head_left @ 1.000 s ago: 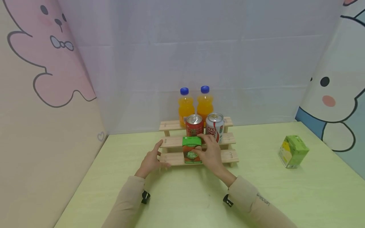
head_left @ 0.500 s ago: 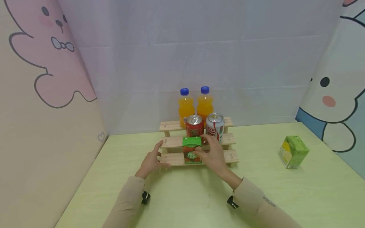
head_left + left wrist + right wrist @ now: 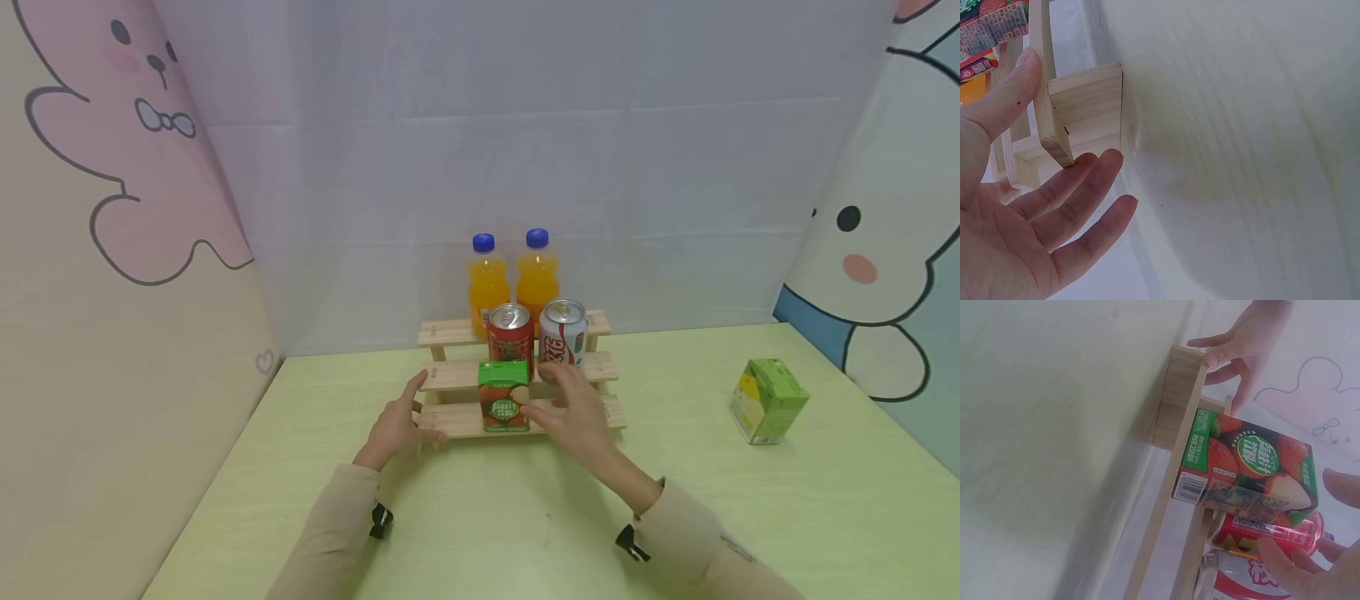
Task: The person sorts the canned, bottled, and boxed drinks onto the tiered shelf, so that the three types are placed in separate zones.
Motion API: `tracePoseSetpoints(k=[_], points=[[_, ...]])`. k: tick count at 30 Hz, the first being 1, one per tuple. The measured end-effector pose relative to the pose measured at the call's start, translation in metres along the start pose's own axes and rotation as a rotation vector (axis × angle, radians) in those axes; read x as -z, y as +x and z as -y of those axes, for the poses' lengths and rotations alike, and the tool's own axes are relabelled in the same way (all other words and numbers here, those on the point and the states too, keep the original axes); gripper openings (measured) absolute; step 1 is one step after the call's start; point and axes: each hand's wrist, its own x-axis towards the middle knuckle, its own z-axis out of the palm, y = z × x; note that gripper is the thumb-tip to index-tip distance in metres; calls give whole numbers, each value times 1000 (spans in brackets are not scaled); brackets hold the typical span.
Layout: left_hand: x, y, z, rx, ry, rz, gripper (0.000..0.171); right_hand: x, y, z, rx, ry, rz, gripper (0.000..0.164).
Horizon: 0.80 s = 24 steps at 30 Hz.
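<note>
A three-tier wooden display rack (image 3: 456, 419) stands on the table. My left hand (image 3: 393, 429) holds its left end, with the thumb on the front board and the other fingers about the end, as the left wrist view shows. Upright on the front step is a green juice carton (image 3: 504, 406) with strawberries printed on it. Beside its right side is my right hand (image 3: 581, 417), thumb and fingers spread and holding nothing; in the right wrist view its fingers (image 3: 1285, 565) are apart from the carton (image 3: 1241, 465). Behind, a red can (image 3: 510, 337) and a white-and-red can (image 3: 563, 333) occupy the middle step.
Two orange drink bottles with blue caps, a left one (image 3: 488, 287) and a right one (image 3: 537, 279), stand on the top step. A green-and-yellow drink carton (image 3: 768, 402) sits on the table (image 3: 480, 533) far to the right. A pale curtain (image 3: 525, 150) hangs behind.
My right hand has let go of the strawberry carton and drawn back to the right. The carton stays on the front step, and the left hand has kept its place.
</note>
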Motion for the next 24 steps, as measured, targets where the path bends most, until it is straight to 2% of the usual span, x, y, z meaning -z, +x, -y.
tracePoseSetpoints(k=[24], points=[[0, 0, -1, 15, -1, 5, 105, 36, -17, 1, 20, -89, 29, 58]])
